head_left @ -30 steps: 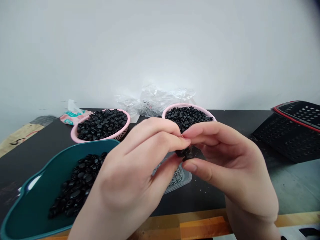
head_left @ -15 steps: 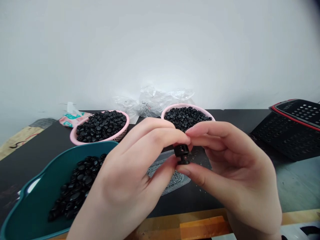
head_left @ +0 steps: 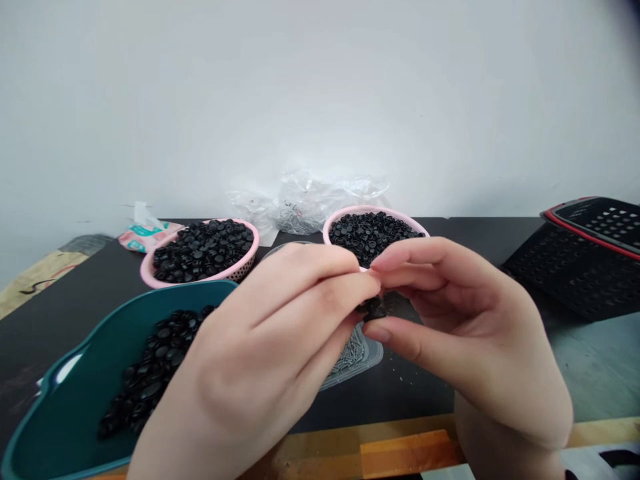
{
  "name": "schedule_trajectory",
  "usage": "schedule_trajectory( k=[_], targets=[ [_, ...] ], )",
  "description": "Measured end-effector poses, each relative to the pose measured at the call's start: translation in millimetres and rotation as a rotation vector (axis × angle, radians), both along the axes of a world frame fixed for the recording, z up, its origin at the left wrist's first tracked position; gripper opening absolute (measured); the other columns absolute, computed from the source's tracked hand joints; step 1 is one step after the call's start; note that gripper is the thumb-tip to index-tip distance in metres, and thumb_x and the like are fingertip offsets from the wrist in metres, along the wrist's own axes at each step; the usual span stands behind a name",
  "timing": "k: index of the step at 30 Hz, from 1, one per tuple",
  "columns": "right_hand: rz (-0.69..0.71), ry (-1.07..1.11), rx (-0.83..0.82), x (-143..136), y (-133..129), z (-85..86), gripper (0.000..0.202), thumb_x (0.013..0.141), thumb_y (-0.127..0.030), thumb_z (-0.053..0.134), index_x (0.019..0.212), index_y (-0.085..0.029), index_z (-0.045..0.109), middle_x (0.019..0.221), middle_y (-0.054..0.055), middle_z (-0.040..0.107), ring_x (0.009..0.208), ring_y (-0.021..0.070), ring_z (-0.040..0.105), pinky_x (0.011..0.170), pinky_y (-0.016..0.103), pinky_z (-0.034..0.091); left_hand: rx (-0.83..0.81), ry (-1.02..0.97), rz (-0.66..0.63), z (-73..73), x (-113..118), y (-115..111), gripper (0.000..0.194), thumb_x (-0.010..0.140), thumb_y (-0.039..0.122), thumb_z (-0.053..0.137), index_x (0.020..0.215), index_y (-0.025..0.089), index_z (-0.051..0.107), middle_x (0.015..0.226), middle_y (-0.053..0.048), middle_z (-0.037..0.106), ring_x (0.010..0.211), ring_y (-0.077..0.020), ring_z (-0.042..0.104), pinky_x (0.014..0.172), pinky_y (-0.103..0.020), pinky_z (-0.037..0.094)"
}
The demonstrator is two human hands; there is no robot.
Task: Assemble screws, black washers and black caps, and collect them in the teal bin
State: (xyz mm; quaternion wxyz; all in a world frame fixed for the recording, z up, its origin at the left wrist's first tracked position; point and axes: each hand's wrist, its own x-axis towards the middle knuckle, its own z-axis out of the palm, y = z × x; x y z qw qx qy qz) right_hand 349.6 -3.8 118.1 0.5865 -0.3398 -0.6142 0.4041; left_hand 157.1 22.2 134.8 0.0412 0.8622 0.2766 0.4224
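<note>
Black part (head_left: 374, 309): small, mostly hidden by hands (head_left: 270, 340).

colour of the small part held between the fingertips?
Black: the small part shows in the head view, though partly covered.

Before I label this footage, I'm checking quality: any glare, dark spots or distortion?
Head view: wall brightest mid-frame, dark at the top right corner; glints on black pieces; little detail in the held part between left hand and right hand; black basket seemingly stretched by the lens.
</note>
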Motion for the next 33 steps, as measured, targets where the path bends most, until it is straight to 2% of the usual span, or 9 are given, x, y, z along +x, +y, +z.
schedule_trajectory(
  k=[4, 6, 10, 15, 21, 24, 26, 29, 33],
  targets=[
    [0.085, 0.009, -0.064, 3.3, 5.0, 3.7, 0.046, 0.077, 0.001, 0.084, 0.109, -0.030, 0.074, 0.104, -0.004, 0.079, 0.101, 0.0128, 0.076, 0.092, 0.019, 0.063, -0.071, 0.039, -0.099, 1.3, 0.3, 2.4, 0.032, 0.102, 0.005, 0.044, 0.112, 0.028, 0.063, 0.120, 0.001, 0.072, 0.112, -0.0144, 0.069, 0.111, -0.028, 0.056],
    [0.134, 0.022, -0.115, 5.3, 9.3, 5.3, 0.043, 0.076, 0.001, 0.085, 0.106, -0.028, 0.074, 0.102, -0.003, 0.079, 0.099, 0.0125, 0.076, 0.089, 0.019, 0.063, -0.059, 0.059, -0.112, 1.5, 1.6, 4.8, 0.036, 0.099, 0.003, 0.042, 0.109, 0.029, 0.065, 0.112, 0.001, 0.075, 0.108, -0.0175, 0.072, 0.107, -0.032, 0.060],
    [0.257, 0.080, -0.233, 10.8, 20.4, 4.9, 0.040, 0.075, 0.001, 0.084, 0.104, -0.024, 0.073, 0.096, -0.002, 0.079, 0.088, 0.0116, 0.076, 0.078, 0.019, 0.064, -0.057, 0.054, -0.096, -0.3, 3.6, 8.4, 0.035, 0.098, 0.007, 0.045, 0.107, 0.030, 0.070, 0.102, 0.001, 0.076, 0.093, -0.0177, 0.075, 0.088, -0.029, 0.066],
    [0.456, 0.129, -0.325, 20.5, 32.6, 2.5, 0.033, 0.084, -0.005, 0.079, 0.111, -0.024, 0.075, 0.091, -0.002, 0.080, 0.085, 0.0091, 0.076, 0.079, 0.017, 0.062, 0.002, 0.144, -0.091, -2.1, 4.1, 9.6, 0.033, 0.102, 0.011, 0.043, 0.111, 0.028, 0.070, 0.106, -0.001, 0.075, 0.097, -0.0183, 0.073, 0.096, -0.033, 0.062],
    [0.630, 0.210, -0.414, 27.3, 49.5, -3.8, 0.036, 0.081, -0.002, 0.081, 0.112, -0.020, 0.078, 0.092, 0.000, 0.082, 0.081, 0.0092, 0.076, 0.076, 0.018, 0.062, 0.119, 0.293, -0.039, -3.8, 5.3, 8.6, 0.034, 0.100, 0.004, 0.038, 0.096, 0.022, 0.067, 0.098, -0.004, 0.069, 0.094, -0.0203, 0.066, 0.093, -0.039, 0.059],
    [0.703, 0.225, -0.446, 30.1, 58.3, -9.0, 0.039, 0.079, -0.003, 0.083, 0.114, -0.019, 0.078, 0.092, 0.001, 0.082, 0.082, 0.0095, 0.077, 0.078, 0.018, 0.062, 0.142, 0.340, -0.038, -8.6, 4.9, 8.7, 0.029, 0.100, 0.001, 0.039, 0.102, 0.018, 0.064, 0.102, -0.006, 0.068, 0.098, -0.0219, 0.065, 0.097, -0.044, 0.055],
    [0.744, 0.229, -0.444, 31.7, 61.2, -10.8, 0.037, 0.080, -0.004, 0.082, 0.115, -0.018, 0.078, 0.092, 0.002, 0.082, 0.082, 0.0099, 0.077, 0.078, 0.018, 0.062, 0.136, 0.372, -0.074, -12.6, 4.3, 9.7, 0.026, 0.103, 0.005, 0.039, 0.104, 0.020, 0.061, 0.104, -0.004, 0.067, 0.096, -0.0203, 0.065, 0.096, -0.043, 0.054],
    [0.730, 0.221, -0.388, 31.1, 59.9, -9.6, 0.033, 0.082, 0.000, 0.079, 0.111, -0.016, 0.079, 0.087, 0.002, 0.082, 0.079, 0.0096, 0.077, 0.076, 0.017, 0.062, 0.137, 0.357, -0.094, -16.7, 3.3, 12.3, 0.020, 0.104, 0.008, 0.041, 0.105, 0.019, 0.058, 0.107, -0.004, 0.066, 0.099, -0.0198, 0.064, 0.095, -0.040, 0.054],
    [0.550, 0.153, -0.262, 24.0, 52.3, -5.8, 0.030, 0.085, 0.001, 0.075, 0.109, -0.017, 0.079, 0.086, 0.000, 0.082, 0.080, 0.0087, 0.077, 0.079, 0.016, 0.061, 0.218, 0.281, -0.057, -14.9, 3.0, 15.8, 0.017, 0.101, 0.006, 0.053, 0.116, 0.015, 0.056, 0.117, -0.007, 0.064, 0.114, -0.0198, 0.059, 0.111, -0.037, 0.045]
  ],
)
